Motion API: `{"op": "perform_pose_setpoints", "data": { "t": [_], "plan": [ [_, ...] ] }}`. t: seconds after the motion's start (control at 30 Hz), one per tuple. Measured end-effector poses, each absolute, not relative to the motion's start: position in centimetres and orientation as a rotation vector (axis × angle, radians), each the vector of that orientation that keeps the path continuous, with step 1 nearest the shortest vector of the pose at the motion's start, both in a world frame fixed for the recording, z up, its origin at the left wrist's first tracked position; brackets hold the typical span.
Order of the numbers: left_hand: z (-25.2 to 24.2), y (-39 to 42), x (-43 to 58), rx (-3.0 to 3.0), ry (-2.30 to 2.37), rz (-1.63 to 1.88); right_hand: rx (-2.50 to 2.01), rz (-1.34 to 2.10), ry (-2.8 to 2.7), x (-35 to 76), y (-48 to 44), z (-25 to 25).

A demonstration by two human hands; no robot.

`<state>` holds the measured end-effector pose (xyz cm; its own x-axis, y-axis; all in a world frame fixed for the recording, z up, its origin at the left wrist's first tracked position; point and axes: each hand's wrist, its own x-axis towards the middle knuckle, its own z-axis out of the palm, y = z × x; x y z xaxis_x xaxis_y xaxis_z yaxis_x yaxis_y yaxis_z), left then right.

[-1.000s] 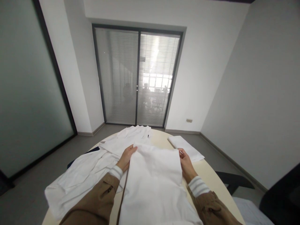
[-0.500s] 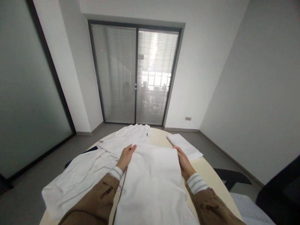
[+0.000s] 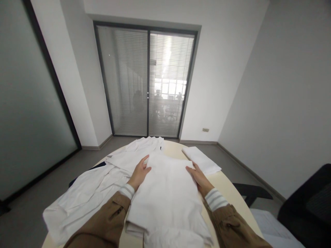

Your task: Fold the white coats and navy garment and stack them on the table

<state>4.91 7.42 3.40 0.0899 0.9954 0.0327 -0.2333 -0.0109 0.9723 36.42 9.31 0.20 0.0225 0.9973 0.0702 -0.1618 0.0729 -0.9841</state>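
Observation:
A white cloth garment [image 3: 168, 186] lies folded in layers in front of me; its exact kind does not show. My left hand [image 3: 140, 171] grips its far left corner, with the thumb on top. At the far right corner, my right hand [image 3: 198, 175] has its thumb on the cloth and its fingers at the edge. The near end shows stacked edges and a gathered, puckered part [image 3: 172, 237] that runs out of view. Beyond my right hand is a flat folded white cloth [image 3: 203, 160].
Rumpled white garments [image 3: 90, 193] cover the left side of the round cream table [image 3: 230, 194], with something dark beneath them. A black chair [image 3: 307, 203] stands at the right, near more pale cloth [image 3: 269, 227]. Glass doors with blinds [image 3: 147, 82] are at the back.
The garment's near part has drawn up into shorter, stacked layers, so its near edges and puckered part now show. My thumbs have shifted inward on the cloth. The view has turned slightly.

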Motion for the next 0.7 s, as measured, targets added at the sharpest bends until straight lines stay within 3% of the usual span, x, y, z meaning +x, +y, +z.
{"op": "perform_pose_setpoints", "data": {
  "t": [0.1, 0.3, 0.5, 0.7],
  "plan": [
    [3.4, 7.6, 4.7, 1.126, 0.98, 1.351, -1.053, 1.301, -1.138, 36.0, 8.4, 0.4],
    [2.5, 6.8, 4.2, 1.303, 1.149, 1.144, -0.999, 1.087, -1.207, 35.6, 9.2, 0.2],
    [2.5, 5.9, 4.6, 1.555, 1.291, 1.412, -1.21, 0.871, -1.254, 36.4, 8.5, 0.3],
    [3.0, 5.9, 3.6, 1.504, 1.427, 1.417, -1.419, 0.773, -1.57, 36.9, 6.3, 0.3]
  ]
}}
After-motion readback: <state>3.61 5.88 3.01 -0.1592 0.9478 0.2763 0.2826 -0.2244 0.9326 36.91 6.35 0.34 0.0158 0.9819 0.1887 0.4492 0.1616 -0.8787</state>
